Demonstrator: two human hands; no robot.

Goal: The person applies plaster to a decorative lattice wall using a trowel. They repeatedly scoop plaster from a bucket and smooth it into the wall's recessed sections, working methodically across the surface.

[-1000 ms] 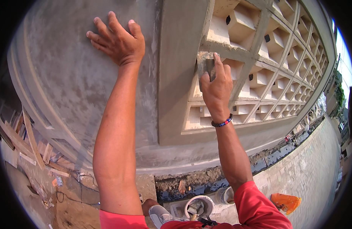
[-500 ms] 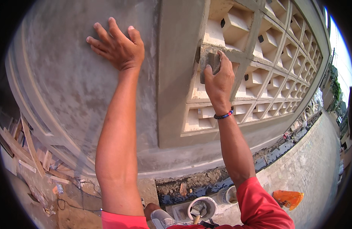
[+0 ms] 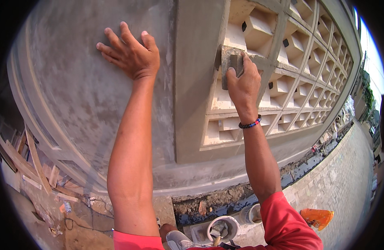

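My left hand (image 3: pixel 131 52) lies with its fingers spread against the smooth grey plastered wall (image 3: pixel 83 100). To the right, my right hand (image 3: pixel 245 83) grips a small flat plastering trowel (image 3: pixel 227 68) by its blocky handle. The trowel's plate is grey and smeared. It rests at the left border of the cream ventilation blocks (image 3: pixel 258 31), over the grey joint between two rows. My fingers and palm partly cover the handle. A dark beaded bracelet circles my right wrist.
A white bucket (image 3: pixel 235 227) with grey contents and a smaller pail (image 3: pixel 253 214) stand below, beside a muddy trench (image 3: pixel 225 200). An orange object (image 3: pixel 319 217) lies on the paved street (image 3: pixel 325 183). Wooden planks (image 3: pixel 36 156) and a cable (image 3: pixel 92 221) are at lower left.
The trowel in my right hand has slid slightly upward along the edge of the blocks. My left hand stays in place on the wall; the whole view has shifted a little.
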